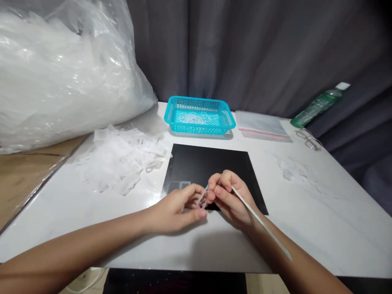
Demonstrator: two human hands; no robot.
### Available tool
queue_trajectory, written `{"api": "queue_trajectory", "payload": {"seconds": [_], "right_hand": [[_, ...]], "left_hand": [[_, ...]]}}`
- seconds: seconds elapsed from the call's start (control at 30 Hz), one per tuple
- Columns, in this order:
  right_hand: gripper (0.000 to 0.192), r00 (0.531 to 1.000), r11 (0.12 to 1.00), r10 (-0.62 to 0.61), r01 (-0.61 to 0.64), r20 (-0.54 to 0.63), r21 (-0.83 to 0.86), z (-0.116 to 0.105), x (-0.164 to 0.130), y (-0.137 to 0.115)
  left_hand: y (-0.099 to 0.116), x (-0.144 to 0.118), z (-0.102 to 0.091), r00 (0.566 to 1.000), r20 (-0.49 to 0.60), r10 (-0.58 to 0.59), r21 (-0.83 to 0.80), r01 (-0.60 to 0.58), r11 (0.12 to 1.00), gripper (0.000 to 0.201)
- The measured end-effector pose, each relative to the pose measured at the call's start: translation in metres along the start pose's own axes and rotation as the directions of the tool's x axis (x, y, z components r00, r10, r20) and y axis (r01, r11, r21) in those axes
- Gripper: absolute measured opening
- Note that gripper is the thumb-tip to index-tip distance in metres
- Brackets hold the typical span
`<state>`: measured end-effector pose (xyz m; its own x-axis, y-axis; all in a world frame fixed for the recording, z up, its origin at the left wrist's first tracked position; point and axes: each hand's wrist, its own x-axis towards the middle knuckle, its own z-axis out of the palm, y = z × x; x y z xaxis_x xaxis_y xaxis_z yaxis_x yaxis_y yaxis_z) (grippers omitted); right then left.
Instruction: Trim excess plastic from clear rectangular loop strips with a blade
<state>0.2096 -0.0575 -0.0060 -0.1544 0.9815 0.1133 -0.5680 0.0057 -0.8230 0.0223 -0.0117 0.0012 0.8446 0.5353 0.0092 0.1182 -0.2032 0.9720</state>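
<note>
My left hand is closed around a small clear plastic frame, its edge showing between thumb and fingers. Close beside it, my right hand has its fingertips pinched at the same frame. A thin white stick is also gripped in my right hand and slants back over the wrist. Both hands are above the near edge of a black mat. Flat on the mat's left side lie a clear square frame and another clear piece. Fingers hide part of the held frame.
A pile of translucent plastic pieces spreads on the left, below a big stuffed plastic bag. Behind the mat is a blue basket with small pieces inside. Zip bags, a green bottle, glasses and plastic scraps lie rightward.
</note>
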Motion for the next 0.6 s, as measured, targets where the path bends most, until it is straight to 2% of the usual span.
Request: {"api": "queue_trajectory", "payload": {"seconds": [0.03,0.1,0.17,0.33,0.4,0.53,0.6], "right_hand": [[0.029,1.0,1.0,-0.001,0.001,0.002,-0.009,0.001,0.0,-0.001],[0.029,0.999,0.999,-0.026,0.025,-0.025,-0.045,-0.002,0.002,-0.006],[0.031,0.992,0.993,-0.078,0.069,-0.101,-0.093,-0.01,0.004,-0.018],[0.038,0.914,0.957,-0.245,0.174,-0.322,-0.234,-0.042,0.009,-0.056],[0.039,0.893,0.934,-0.294,0.193,-0.341,-0.301,-0.049,0.007,-0.066],[0.038,0.895,0.881,-0.338,0.192,-0.291,-0.432,-0.055,0.001,-0.075],[0.038,0.88,0.855,-0.377,0.213,-0.287,-0.473,-0.058,-0.002,-0.079]], "left_hand": [[-0.001,0.0,0.001,0.999,-0.002,-0.049,-0.005,0.049,0.999,0.028],[-0.004,0.001,0.001,0.99,-0.01,-0.138,-0.05,0.138,0.989,0.034],[-0.007,0.001,0.0,0.981,-0.016,-0.195,-0.18,0.189,0.965,0.039],[-0.008,0.001,-0.006,0.96,0.021,-0.28,-0.45,0.259,0.855,0.046],[-0.006,0.001,-0.008,0.949,0.031,-0.314,-0.506,0.286,0.814,0.048],[-0.002,0.0,-0.011,0.934,0.01,-0.357,-0.61,0.288,0.738,0.049],[-0.002,0.0,-0.012,0.931,-0.002,-0.364,-0.635,0.28,0.72,0.049]]}}
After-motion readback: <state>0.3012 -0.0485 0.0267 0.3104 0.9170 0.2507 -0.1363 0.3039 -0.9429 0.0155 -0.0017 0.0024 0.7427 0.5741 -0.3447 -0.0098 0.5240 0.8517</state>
